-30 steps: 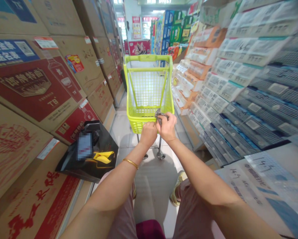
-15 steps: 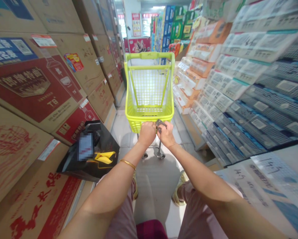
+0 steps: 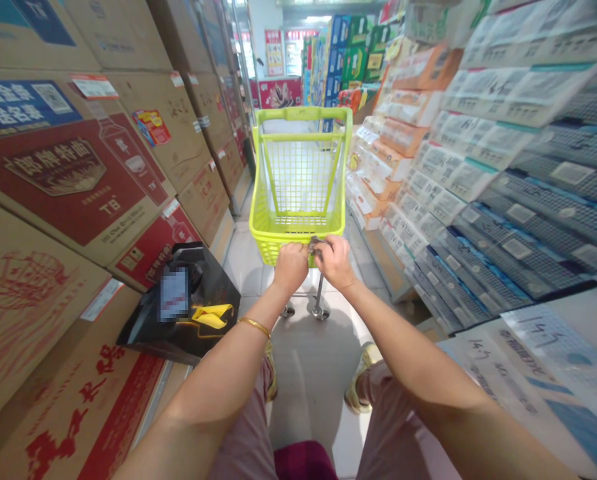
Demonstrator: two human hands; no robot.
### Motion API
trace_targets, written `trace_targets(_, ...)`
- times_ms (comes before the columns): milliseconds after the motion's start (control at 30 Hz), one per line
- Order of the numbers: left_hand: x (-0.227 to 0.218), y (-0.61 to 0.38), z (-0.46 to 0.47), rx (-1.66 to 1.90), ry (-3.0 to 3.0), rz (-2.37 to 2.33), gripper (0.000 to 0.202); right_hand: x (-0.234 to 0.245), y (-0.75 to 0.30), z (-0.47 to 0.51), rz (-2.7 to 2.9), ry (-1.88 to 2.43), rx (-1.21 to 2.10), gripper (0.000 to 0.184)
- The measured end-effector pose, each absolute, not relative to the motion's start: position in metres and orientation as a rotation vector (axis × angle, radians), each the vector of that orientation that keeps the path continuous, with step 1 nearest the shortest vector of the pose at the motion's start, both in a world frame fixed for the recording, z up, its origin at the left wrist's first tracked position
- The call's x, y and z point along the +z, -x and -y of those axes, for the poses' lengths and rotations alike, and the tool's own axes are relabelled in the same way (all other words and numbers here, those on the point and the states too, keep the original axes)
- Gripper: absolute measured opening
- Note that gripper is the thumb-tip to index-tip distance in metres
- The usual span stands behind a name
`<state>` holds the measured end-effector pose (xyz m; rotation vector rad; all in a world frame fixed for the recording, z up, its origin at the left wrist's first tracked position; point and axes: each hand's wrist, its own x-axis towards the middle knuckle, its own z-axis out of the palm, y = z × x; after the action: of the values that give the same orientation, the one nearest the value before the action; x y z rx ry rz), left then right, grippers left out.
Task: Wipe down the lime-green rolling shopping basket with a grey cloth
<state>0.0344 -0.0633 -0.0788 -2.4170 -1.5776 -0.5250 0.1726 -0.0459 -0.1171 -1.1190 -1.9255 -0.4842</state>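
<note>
A yellow-green shopping cart basket [image 3: 298, 233] with a mesh far wall stands in front of me on a metal frame with casters [image 3: 318, 309]. At its near end my left hand [image 3: 292, 265] is closed, knuckles up, just below the rim. What its fingers hold is hidden. Beside it, my right hand [image 3: 334, 261] has its fingers curled around a small dark grey thing [image 3: 314, 244]. This thing sits between the two hands, against the basket's near wall; its kind is too small to tell.
Stacked cartons [image 3: 58, 167] line the left side. A black gift bag [image 3: 213, 270] with a yellow ribbon stands by them. Shrink-wrapped tissue packs [image 3: 478, 167] rise on the right. Tiled floor [image 3: 308, 373] lies between my feet, and blue and green packs [image 3: 353, 53] stand farther back.
The basket has turned slightly, its near end shifting left. Both hands have shifted slightly left with it, the right one rising a little, and less of the grey thing shows.
</note>
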Motion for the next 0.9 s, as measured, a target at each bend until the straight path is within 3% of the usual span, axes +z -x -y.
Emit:
trace_targets(133,-0.081,-0.038,0.065,-0.533,2.398,1.586,0.024,-0.109,-0.172,0.044,1.909,1.091,-0.458,0.018)
trace_targets(700,-0.086,-0.046,0.063,-0.535,2.342,1.594,0.019,-0.169,-0.182,0.048,2.097,1.237,-0.365,0.017)
trace_targets(900,-0.085,-0.048,0.064,-0.571,2.334,1.612,0.019,-0.135,-0.177,0.051,1.996,1.211,-0.375,0.016)
